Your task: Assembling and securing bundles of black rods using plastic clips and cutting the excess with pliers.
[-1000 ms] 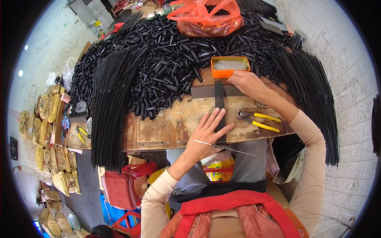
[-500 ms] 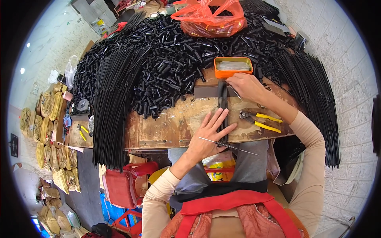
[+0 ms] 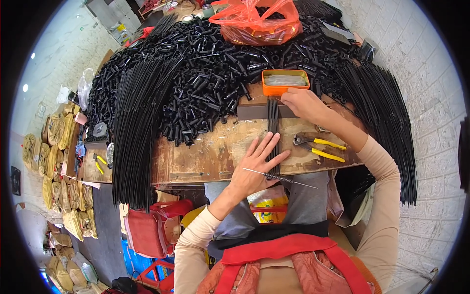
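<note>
My left hand [image 3: 259, 164] lies flat with its fingers spread over a row of thin black rods [image 3: 273, 115], side by side on the table. A slim pointed metal tool with a dark, twisted-looking middle [image 3: 278, 178] crosses this hand near the thumb; how it stays there I cannot tell. At the rods' far end, my right hand [image 3: 304, 104] is closed in a pinch. A thin metal rod is in its fingertips, almost wholly hidden now. Just beyond stands an orange tin [image 3: 286, 90] with many thin silver rods in it. Yellow-handled pliers [image 3: 320, 148] lie right of my left hand.
A brown block [image 3: 252, 112] lies under the rods. Black tubular parts [image 3: 205, 88] are heaped behind, with a red plastic bag [image 3: 259, 34] on top. Bundles of long black rods hang over the table at left [image 3: 134, 142] and right [image 3: 384, 117]. Smaller yellow pliers [image 3: 99, 162] lie far left.
My right hand's thin rod, which slanted out below the fingers before, is now mostly out of sight. My left hand keeps its place on the black rods. The whole view has shifted slightly.
</note>
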Available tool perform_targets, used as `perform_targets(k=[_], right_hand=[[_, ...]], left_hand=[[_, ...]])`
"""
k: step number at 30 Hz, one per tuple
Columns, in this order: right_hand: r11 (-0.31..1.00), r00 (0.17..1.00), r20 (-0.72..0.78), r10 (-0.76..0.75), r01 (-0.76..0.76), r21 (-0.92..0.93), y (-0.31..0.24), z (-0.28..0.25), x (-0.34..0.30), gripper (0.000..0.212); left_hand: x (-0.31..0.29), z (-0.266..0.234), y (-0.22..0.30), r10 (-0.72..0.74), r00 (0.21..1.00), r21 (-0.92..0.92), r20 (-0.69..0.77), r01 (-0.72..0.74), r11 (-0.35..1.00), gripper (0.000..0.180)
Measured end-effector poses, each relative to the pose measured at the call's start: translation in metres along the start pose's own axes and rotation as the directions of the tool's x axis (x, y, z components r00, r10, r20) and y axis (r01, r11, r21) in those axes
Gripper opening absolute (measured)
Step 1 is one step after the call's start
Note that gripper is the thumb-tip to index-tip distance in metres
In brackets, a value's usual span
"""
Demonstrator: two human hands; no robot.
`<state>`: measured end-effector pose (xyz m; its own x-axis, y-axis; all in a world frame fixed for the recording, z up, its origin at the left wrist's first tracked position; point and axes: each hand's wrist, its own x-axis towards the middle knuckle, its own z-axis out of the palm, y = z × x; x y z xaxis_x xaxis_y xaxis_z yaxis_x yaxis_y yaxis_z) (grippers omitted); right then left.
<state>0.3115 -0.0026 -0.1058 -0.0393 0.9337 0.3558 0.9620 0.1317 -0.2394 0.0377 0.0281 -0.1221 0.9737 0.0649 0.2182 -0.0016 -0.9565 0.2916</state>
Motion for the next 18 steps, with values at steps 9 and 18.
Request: perform_targets(k=[9,18], right_hand=[[0.954,0.999,-0.006,-0.037,0.033,-0.298,-0.013,0.011,-0.005,0.011],[0.951,0.997,-0.071,0.019,-0.04,-0.307,-0.021,0.018,-0.011,0.012]], left_hand=[[0.001,0.001,0.0,0.004,1.0,0.009,0.003,-0.004,1.0,0.085],[0.001,0.0,0.001,-0.002,1.0,0.016,-0.007,0.002,1.0,0.084]])
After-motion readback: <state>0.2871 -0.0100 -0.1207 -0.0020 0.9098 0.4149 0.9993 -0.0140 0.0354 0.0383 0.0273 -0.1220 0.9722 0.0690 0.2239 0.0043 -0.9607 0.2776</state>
